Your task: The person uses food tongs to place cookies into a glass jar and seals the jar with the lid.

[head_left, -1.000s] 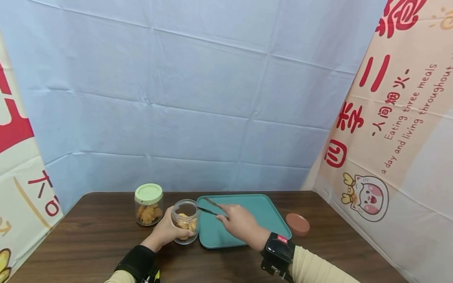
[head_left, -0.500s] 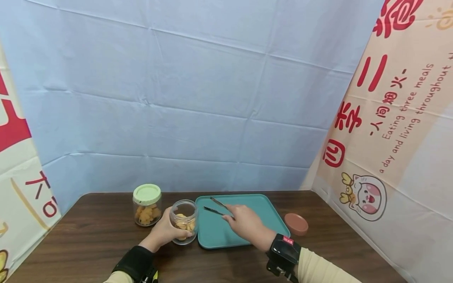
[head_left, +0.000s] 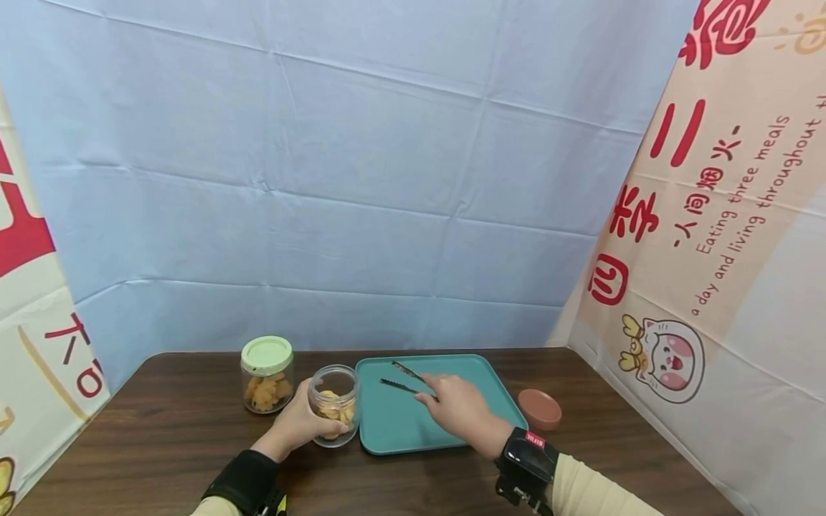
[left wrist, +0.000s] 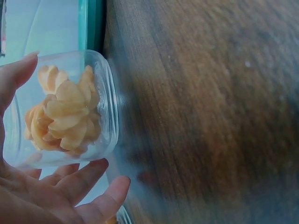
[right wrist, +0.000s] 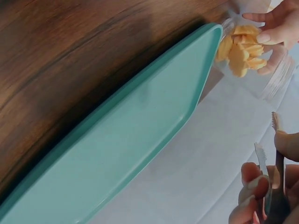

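My left hand point(head_left: 298, 423) grips the side of an uncovered clear jar point(head_left: 334, 390), thumb on one side and fingers on the other. Several yellow, ridged cookies point(left wrist: 65, 112) lie inside it, and its base sits on the table. My right hand point(head_left: 459, 407) holds a pair of metal tongs point(head_left: 406, 370) above the tray. Their two arms stand apart with nothing between them, the serrated tips aimed left toward the jar. In the right wrist view the tongs' toothed end point(right wrist: 274, 120) shows past the thumb. A teal tray point(head_left: 419, 433) lies beneath the right hand.
A second jar point(head_left: 267, 380) with a light green lid, holding brown cookies, stands left of the left hand. The round reddish-brown lid point(head_left: 540, 409) lies right of the tray. A blue cloth backdrop point(head_left: 361, 215) rises behind the wooden table point(head_left: 161, 437).
My right hand has drawn the tongs rightward, from the jar's rim to over the tray. The left hand keeps hold of the jar in the same place.
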`<state>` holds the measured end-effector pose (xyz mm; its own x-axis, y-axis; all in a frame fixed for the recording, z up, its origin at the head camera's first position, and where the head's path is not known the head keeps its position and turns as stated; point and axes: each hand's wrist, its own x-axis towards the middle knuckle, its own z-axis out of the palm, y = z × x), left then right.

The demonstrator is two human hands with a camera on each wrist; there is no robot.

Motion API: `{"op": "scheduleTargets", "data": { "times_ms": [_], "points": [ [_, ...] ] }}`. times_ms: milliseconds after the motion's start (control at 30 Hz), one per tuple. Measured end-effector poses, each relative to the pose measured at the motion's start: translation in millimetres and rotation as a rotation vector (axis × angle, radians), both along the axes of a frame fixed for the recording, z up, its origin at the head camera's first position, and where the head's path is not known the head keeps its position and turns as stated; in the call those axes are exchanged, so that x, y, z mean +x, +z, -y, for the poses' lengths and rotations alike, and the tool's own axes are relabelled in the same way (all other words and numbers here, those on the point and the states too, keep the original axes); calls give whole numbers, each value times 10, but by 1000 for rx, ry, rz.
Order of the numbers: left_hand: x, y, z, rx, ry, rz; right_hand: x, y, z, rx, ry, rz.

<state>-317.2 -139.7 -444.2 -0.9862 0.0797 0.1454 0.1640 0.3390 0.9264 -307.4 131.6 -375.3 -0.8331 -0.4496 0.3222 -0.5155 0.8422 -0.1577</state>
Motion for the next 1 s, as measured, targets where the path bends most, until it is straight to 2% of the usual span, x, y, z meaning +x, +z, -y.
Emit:
{"op": "scheduleTargets", "data": {
  "times_ms": [300, 1000],
  "points": [
    [-8, -12, 0, 13, -16, -2, -6, -16, -73, 12, -17, -35],
    [-28, -22, 18, 40, -57, 5, -1, -19, -212, -10, -64, -17]
  ]
}}
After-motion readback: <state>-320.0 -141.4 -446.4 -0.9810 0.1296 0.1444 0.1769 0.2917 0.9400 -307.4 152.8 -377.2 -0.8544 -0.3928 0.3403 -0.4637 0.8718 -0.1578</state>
